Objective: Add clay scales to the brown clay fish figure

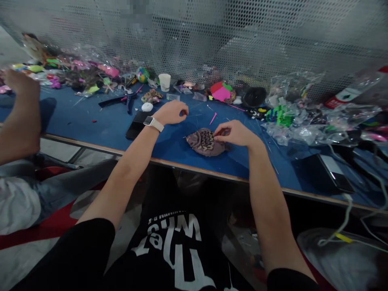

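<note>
Touching brown fish-shaped piece (201, 143), centre frame, long axis roughly left-right, with nearer right hand (235, 132), near-pinched, contents unclear; holding left hand (172, 112) loosely curled, seemingly empty, up-left.

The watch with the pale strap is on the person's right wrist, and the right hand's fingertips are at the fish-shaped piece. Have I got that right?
Not quite: the head view shows the watch at the wrist of the left hand. The right hand's fingertips are indeed at the fish-shaped piece.
</note>
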### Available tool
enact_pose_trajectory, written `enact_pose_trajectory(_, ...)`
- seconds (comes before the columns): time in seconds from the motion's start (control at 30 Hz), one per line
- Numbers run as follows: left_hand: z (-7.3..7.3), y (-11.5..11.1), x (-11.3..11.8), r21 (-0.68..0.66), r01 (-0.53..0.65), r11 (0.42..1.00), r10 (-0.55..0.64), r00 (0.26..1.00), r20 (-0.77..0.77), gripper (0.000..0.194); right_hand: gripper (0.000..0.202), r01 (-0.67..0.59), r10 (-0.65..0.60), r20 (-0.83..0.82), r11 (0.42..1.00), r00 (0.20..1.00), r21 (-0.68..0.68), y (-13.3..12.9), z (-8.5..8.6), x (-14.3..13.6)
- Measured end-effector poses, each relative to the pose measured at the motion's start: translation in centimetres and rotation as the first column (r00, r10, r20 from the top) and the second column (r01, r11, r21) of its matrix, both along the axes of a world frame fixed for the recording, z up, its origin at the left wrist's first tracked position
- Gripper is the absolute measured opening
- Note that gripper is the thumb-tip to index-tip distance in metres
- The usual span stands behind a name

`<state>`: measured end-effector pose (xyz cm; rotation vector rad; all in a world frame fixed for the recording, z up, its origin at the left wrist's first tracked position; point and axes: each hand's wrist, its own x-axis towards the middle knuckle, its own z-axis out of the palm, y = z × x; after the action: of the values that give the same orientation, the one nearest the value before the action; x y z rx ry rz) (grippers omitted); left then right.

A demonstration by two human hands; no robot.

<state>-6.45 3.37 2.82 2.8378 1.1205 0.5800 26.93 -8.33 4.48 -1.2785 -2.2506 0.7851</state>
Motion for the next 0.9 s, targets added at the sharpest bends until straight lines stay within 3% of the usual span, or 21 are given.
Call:
enact_pose_trajectory(0.2,0.1,1.2,-2.5,-0.157,-0.001,0.988,-0.014,0.995,-0.095,0.034,0.024,-0.017,0.017,-0.011,0.999,1.0,0.027,-0.2,-0.1,-0.2)
enact_pose_trajectory(0.4,0.3,2.1,-4.0,-0.266,-0.074,0.961,0.038,0.99,-0.138,0.035,0.021,0.094,-0.084,-0.054,0.969,0.995,0.227,-0.2,-0.4,-0.6)
enact_pose_trajectory(0.47,0.4,1.7,-3.2,-0.266,0.005,0.964,-0.018,0.999,-0.047,0.037,0.021,0.15,-0.127,-0.095,0.942,0.987,0.302,0.1,-0.8,-0.9)
enact_pose_trajectory(0.53,0.4,0.7,-1.6,-0.265,0.165,0.95,-0.134,0.982,0.133,0.048,0.023,0.219,-0.168,-0.169,0.905,0.971,0.364,0.4,-1.4,-1.4)
enact_pose_trajectory(0.6,0.2,-0.4,0.6,-0.259,0.328,0.908,-0.237,0.915,0.328,0.063,0.023,0.276,-0.19,-0.24,0.874,0.952,0.4,0.8,-1.9,-2.0)
enact_pose_trajectory(0.67,-0.1,-1.3,2.6,-0.257,0.426,0.867,-0.272,0.839,0.472,0.065,0.025,0.277,-0.178,-0.26,0.864,0.949,0.42,1.0,-2.4,-2.6)
enact_pose_trajectory(0.77,-0.8,-2.1,4.6,-0.293,0.535,0.793,-0.312,0.769,0.559,0.061,0.029,0.221,-0.133,-0.215,0.859,0.967,0.462,1.1,-2.8,-3.2)
enact_pose_trajectory(0.9,-1.3,-2.4,5.3,-0.325,0.611,0.722,-0.314,0.708,0.633,0.061,0.032,0.186,-0.108,-0.182,0.85,0.977,0.492,0.9,-2.6,-3.2)
